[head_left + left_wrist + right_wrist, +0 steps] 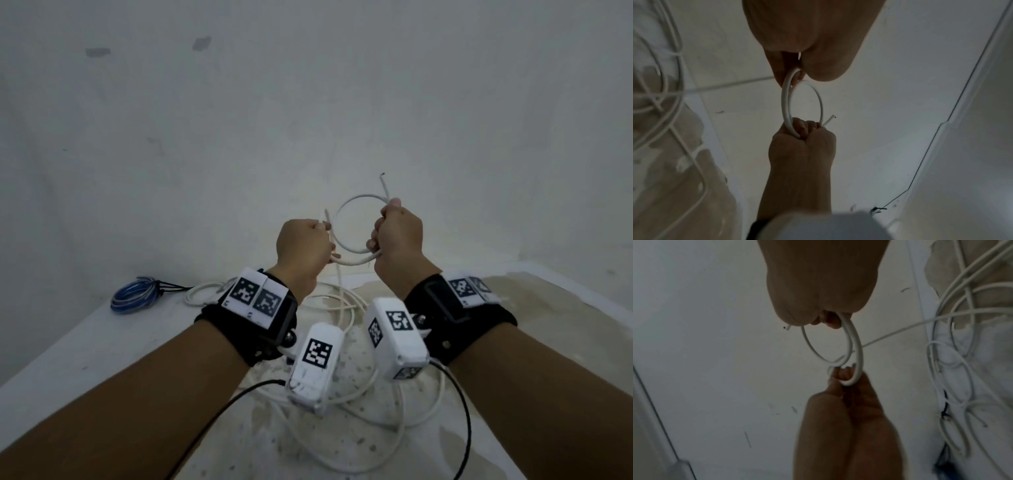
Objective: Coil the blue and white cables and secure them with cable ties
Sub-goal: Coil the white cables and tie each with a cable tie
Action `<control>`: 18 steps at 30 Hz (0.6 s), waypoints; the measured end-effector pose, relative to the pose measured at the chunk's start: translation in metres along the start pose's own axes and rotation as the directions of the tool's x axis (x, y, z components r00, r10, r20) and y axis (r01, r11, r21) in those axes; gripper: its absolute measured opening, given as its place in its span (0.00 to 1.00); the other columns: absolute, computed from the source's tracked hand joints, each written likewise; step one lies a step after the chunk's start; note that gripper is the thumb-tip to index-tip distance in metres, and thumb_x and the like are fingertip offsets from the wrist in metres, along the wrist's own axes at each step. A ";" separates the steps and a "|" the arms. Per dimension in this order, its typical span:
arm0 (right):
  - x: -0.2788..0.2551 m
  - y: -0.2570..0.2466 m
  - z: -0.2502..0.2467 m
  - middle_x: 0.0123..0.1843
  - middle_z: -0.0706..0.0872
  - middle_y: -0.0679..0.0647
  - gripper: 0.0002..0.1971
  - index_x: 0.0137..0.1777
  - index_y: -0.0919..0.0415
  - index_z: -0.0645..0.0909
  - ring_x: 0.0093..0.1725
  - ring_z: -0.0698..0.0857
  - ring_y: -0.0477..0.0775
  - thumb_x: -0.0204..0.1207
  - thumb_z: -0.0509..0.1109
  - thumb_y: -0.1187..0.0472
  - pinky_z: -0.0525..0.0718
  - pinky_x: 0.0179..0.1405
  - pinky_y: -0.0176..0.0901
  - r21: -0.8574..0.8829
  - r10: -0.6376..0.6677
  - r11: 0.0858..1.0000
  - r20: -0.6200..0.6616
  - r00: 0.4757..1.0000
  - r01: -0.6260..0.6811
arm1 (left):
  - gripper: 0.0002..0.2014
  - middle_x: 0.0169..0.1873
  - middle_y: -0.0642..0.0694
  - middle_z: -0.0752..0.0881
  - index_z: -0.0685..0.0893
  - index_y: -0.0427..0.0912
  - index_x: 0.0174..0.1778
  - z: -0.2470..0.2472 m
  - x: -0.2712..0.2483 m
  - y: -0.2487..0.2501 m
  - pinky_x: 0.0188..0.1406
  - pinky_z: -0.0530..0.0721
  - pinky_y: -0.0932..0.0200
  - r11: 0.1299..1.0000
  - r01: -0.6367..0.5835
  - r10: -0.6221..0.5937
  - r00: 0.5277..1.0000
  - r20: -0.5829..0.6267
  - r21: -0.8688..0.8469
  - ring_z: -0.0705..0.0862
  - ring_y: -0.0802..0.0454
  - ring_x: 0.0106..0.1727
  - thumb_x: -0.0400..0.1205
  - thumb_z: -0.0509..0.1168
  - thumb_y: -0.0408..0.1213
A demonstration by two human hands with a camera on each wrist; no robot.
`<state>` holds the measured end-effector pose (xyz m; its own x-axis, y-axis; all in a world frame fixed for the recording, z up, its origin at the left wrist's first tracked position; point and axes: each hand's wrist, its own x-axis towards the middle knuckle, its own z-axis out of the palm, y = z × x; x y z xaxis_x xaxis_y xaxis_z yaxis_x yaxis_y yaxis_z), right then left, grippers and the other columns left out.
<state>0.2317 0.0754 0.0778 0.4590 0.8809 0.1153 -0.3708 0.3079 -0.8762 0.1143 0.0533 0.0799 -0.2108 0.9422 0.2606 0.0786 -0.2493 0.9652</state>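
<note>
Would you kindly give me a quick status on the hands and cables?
Left hand and right hand both grip the white cable, first loops formed. Blue cable coiled, tied, lying left. Loose white slack underneath; nothing blocking.

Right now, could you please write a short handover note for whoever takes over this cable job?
Left hand: grips one side of the white cable loop.
Right hand: grips the other side, the cut end sticking up past the fingers.
Both hands hold the loop above the table; the rest of the white cable lies loose below.
Done: the blue cable lies coiled at the far left with dark ties on it.
Left: wind the remaining white cable and tie it.
</note>
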 end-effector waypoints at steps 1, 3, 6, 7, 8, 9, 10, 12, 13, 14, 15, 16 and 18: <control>-0.002 0.005 0.002 0.26 0.69 0.52 0.19 0.37 0.58 0.74 0.21 0.66 0.50 0.89 0.55 0.52 0.70 0.21 0.41 -0.038 -0.036 0.999 0.022 0.999 0.037 | 0.12 0.41 0.40 0.87 0.87 0.37 0.46 -0.005 0.004 -0.002 0.47 0.90 0.44 0.990 -0.086 0.087 0.996 -0.002 0.112 0.86 0.46 0.38 0.87 0.57 0.32; -0.010 0.016 0.008 0.24 0.68 0.51 0.19 0.36 0.58 0.73 0.20 0.66 0.49 0.89 0.54 0.53 0.70 0.21 0.42 -0.050 -0.059 0.997 0.086 0.995 0.064 | 0.14 0.41 0.40 0.90 0.88 0.39 0.42 -0.017 0.012 -0.006 0.51 0.89 0.39 0.960 -0.161 0.169 0.986 -0.012 0.230 0.89 0.42 0.44 0.87 0.57 0.34; -0.024 0.031 0.018 0.21 0.65 0.49 0.19 0.36 0.58 0.71 0.18 0.62 0.47 0.89 0.54 0.54 0.68 0.18 0.39 0.065 0.033 0.997 0.216 0.976 -0.048 | 0.13 0.44 0.37 0.90 0.85 0.34 0.52 -0.027 0.018 -0.005 0.46 0.91 0.45 0.980 -0.146 0.150 0.989 -0.018 0.136 0.91 0.47 0.39 0.88 0.55 0.33; -0.027 0.034 0.021 0.21 0.64 0.48 0.19 0.36 0.58 0.71 0.18 0.61 0.47 0.90 0.53 0.54 0.67 0.17 0.38 0.103 0.070 0.990 0.246 0.967 -0.098 | 0.13 0.44 0.38 0.90 0.85 0.33 0.55 -0.031 0.020 -0.006 0.42 0.92 0.50 0.977 -0.169 0.172 0.985 -0.014 0.131 0.91 0.50 0.37 0.89 0.54 0.32; -0.029 0.036 0.023 0.21 0.63 0.48 0.19 0.36 0.58 0.71 0.18 0.61 0.47 0.90 0.53 0.54 0.67 0.17 0.38 0.137 0.101 0.980 0.269 0.958 -0.141 | 0.13 0.44 0.39 0.90 0.84 0.33 0.57 -0.036 0.020 -0.007 0.39 0.92 0.54 0.966 -0.213 0.215 0.977 0.000 0.148 0.91 0.51 0.35 0.89 0.54 0.32; -0.030 0.036 0.025 0.21 0.62 0.48 0.19 0.37 0.58 0.71 0.18 0.60 0.46 0.90 0.54 0.54 0.66 0.16 0.38 0.171 0.124 0.969 0.288 0.949 -0.179 | 0.13 0.44 0.40 0.90 0.84 0.33 0.57 -0.040 0.020 -0.009 0.36 0.91 0.57 0.952 -0.260 0.260 0.965 0.024 0.162 0.91 0.52 0.34 0.89 0.54 0.31; -0.031 0.036 0.026 0.22 0.62 0.48 0.18 0.37 0.58 0.71 0.18 0.59 0.46 0.90 0.54 0.55 0.64 0.16 0.37 0.206 0.143 0.956 0.303 0.942 -0.211 | 0.13 0.44 0.41 0.90 0.85 0.34 0.58 -0.045 0.020 -0.012 0.34 0.90 0.59 0.937 -0.302 0.299 0.953 0.047 0.177 0.90 0.53 0.33 0.89 0.54 0.31; -0.030 0.032 0.029 0.22 0.61 0.48 0.18 0.37 0.58 0.70 0.18 0.58 0.45 0.90 0.55 0.55 0.61 0.14 0.36 0.263 0.172 0.929 0.314 0.934 -0.259 | 0.13 0.46 0.44 0.90 0.85 0.36 0.60 -0.054 0.020 -0.020 0.33 0.89 0.60 0.903 -0.377 0.363 0.926 0.102 0.205 0.90 0.54 0.32 0.89 0.56 0.31; -0.029 0.031 0.031 0.22 0.61 0.48 0.18 0.37 0.58 0.70 0.18 0.57 0.45 0.90 0.55 0.55 0.59 0.14 0.35 0.276 0.182 0.922 0.315 0.931 -0.273 | 0.12 0.46 0.46 0.91 0.85 0.37 0.60 -0.057 0.020 -0.023 0.34 0.89 0.60 0.880 -0.418 0.398 0.908 0.130 0.225 0.90 0.54 0.32 0.88 0.56 0.32; -0.028 0.030 0.032 0.22 0.62 0.48 0.17 0.37 0.58 0.70 0.18 0.57 0.44 0.89 0.56 0.54 0.58 0.14 0.35 0.275 0.186 0.921 0.315 0.931 -0.277 | 0.12 0.46 0.48 0.91 0.85 0.38 0.59 -0.060 0.021 -0.025 0.35 0.89 0.61 0.854 -0.455 0.429 0.890 0.153 0.251 0.90 0.55 0.32 0.88 0.57 0.32; -0.027 0.030 0.034 0.23 0.62 0.47 0.17 0.38 0.57 0.70 0.18 0.57 0.44 0.89 0.56 0.54 0.57 0.13 0.35 0.257 0.180 0.929 0.315 0.932 -0.267 | 0.11 0.46 0.50 0.91 0.85 0.40 0.58 -0.062 0.022 -0.026 0.36 0.89 0.61 0.835 -0.481 0.452 0.877 0.166 0.268 0.90 0.55 0.32 0.88 0.58 0.33; -0.027 0.031 0.035 0.23 0.63 0.47 0.17 0.38 0.57 0.70 0.19 0.57 0.44 0.89 0.56 0.54 0.57 0.13 0.35 0.226 0.166 0.943 0.317 0.934 -0.245 | 0.11 0.46 0.51 0.91 0.85 0.41 0.57 -0.064 0.024 -0.026 0.36 0.89 0.61 0.827 -0.493 0.462 0.870 0.172 0.270 0.90 0.55 0.32 0.88 0.58 0.33; -0.027 0.034 0.037 0.22 0.63 0.47 0.16 0.38 0.57 0.69 0.19 0.58 0.44 0.90 0.55 0.54 0.57 0.14 0.35 0.146 0.131 0.971 0.330 0.935 -0.187 | 0.10 0.44 0.50 0.90 0.85 0.41 0.55 -0.067 0.028 -0.025 0.36 0.89 0.60 0.842 -0.480 0.449 0.877 0.174 0.248 0.90 0.54 0.32 0.89 0.57 0.33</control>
<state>0.1772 0.0753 0.0622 0.1141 0.9824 0.1480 -0.5643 0.1867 -0.8042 0.0414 0.0709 0.0650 0.0196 0.7530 0.6577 0.4089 -0.6063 0.6820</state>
